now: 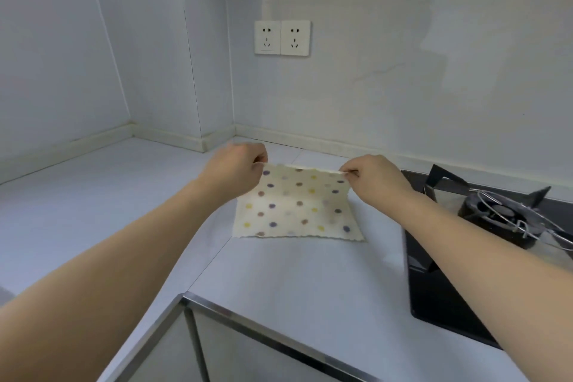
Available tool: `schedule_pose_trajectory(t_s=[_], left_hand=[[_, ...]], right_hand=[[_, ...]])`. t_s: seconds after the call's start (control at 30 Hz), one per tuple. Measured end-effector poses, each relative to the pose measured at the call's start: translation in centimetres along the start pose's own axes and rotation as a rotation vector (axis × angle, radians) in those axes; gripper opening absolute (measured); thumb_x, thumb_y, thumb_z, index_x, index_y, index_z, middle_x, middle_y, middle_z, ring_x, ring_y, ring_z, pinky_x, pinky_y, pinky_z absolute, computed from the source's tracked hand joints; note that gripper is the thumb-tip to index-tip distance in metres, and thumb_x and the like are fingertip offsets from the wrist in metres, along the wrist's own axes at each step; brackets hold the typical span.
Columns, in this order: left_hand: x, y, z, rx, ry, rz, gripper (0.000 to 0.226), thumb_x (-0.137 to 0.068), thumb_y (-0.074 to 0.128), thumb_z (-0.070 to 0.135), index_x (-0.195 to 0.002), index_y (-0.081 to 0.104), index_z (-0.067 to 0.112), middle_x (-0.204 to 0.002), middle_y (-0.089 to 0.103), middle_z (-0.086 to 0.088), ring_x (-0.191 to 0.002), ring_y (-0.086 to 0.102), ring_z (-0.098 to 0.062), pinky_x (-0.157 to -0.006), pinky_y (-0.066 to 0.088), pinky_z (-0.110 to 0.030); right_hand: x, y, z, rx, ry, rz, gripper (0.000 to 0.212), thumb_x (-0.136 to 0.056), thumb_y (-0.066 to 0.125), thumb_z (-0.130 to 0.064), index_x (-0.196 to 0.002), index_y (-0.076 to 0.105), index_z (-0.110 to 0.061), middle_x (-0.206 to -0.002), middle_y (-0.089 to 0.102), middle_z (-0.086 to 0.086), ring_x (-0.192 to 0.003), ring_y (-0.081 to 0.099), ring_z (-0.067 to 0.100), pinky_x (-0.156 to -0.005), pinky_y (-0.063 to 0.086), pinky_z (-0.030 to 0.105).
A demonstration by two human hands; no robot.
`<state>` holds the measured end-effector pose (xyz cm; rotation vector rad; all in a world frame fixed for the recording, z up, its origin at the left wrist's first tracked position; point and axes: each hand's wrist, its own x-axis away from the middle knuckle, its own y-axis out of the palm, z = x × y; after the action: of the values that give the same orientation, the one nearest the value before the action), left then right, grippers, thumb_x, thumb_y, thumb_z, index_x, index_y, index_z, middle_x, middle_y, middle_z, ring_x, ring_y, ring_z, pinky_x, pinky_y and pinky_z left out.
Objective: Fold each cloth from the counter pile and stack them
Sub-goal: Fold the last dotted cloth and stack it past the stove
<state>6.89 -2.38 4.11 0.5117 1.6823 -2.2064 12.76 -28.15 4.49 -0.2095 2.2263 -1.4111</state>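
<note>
A cream cloth with purple, yellow and brown dots [296,205] lies on the white counter [294,276], its near edge flat and its far edge lifted a little. My left hand [238,169] pinches the far left corner. My right hand [375,178] pinches the far right corner. The far edge is stretched straight between the two hands. No other cloth or pile shows in the head view.
A black gas hob [440,295] with a metal pan support [508,214] sits right of the cloth. Two wall sockets [282,37] are on the back wall. The counter wraps a corner to the left; a metal-edged cabinet front [248,326] runs below.
</note>
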Motion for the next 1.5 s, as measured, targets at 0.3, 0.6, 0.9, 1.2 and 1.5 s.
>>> schedule_pose_trajectory(t_s=[0.3, 0.6, 0.9, 1.2, 1.5], left_hand=[[11.7, 6.6, -2.6, 0.068, 0.059, -0.058, 0.025, -0.096, 0.053, 0.029, -0.117, 0.067, 0.027, -0.113, 0.06, 0.008, -0.096, 0.048, -0.02, -0.082, 0.041, -0.033], [9.9, 7.5, -3.1, 0.02, 0.091, -0.017, 0.015, -0.097, 0.051, 0.026, -0.102, 0.065, 0.025, -0.099, 0.055, 0.006, -0.085, 0.042, -0.019, -0.075, 0.036, -0.033], [9.7, 6.8, -2.6, 0.183, -0.08, -0.052, 0.012, -0.102, 0.035, 0.019, -0.093, 0.043, 0.018, -0.079, 0.055, -0.005, -0.076, 0.049, -0.028, -0.065, 0.035, -0.04], [9.6, 5.4, -2.0, 0.313, -0.118, -0.022, 0.015, -0.101, 0.038, 0.037, -0.092, 0.049, 0.029, -0.081, 0.064, 0.004, -0.074, 0.054, -0.017, -0.067, 0.043, -0.037], [9.5, 3.8, -1.6, 0.2, -0.039, 0.04, 0.022, -0.097, 0.045, 0.044, -0.084, 0.052, 0.028, -0.066, 0.058, 0.004, -0.065, 0.054, -0.018, -0.058, 0.041, -0.034]], right_hand=[[7.9, 8.6, 2.3, 0.026, 0.106, -0.002, 0.037, -0.092, 0.044, -0.01, -0.117, 0.068, -0.023, -0.119, 0.067, -0.004, -0.11, 0.058, 0.026, -0.091, 0.046, 0.034], [6.5, 9.3, 2.4, 0.076, 0.169, -0.008, 0.033, -0.086, 0.043, -0.024, -0.116, 0.056, -0.031, -0.125, 0.049, -0.011, -0.114, 0.038, 0.02, -0.094, 0.026, 0.032], [6.6, 9.0, 2.0, 0.013, 0.165, -0.095, 0.04, -0.085, 0.045, -0.021, -0.121, 0.052, -0.037, -0.128, 0.044, -0.014, -0.118, 0.033, 0.018, -0.096, 0.021, 0.029], [6.3, 8.6, 2.4, -0.325, 0.159, 0.123, 0.009, -0.089, 0.061, -0.026, -0.081, 0.061, -0.029, -0.082, 0.059, -0.014, -0.086, 0.051, 0.013, -0.075, 0.035, 0.028], [6.1, 6.3, 1.7, -0.952, 0.241, 0.33, 0.026, -0.096, 0.054, -0.025, -0.071, 0.06, -0.02, -0.073, 0.06, -0.013, -0.075, 0.049, 0.005, -0.07, 0.035, 0.019]])
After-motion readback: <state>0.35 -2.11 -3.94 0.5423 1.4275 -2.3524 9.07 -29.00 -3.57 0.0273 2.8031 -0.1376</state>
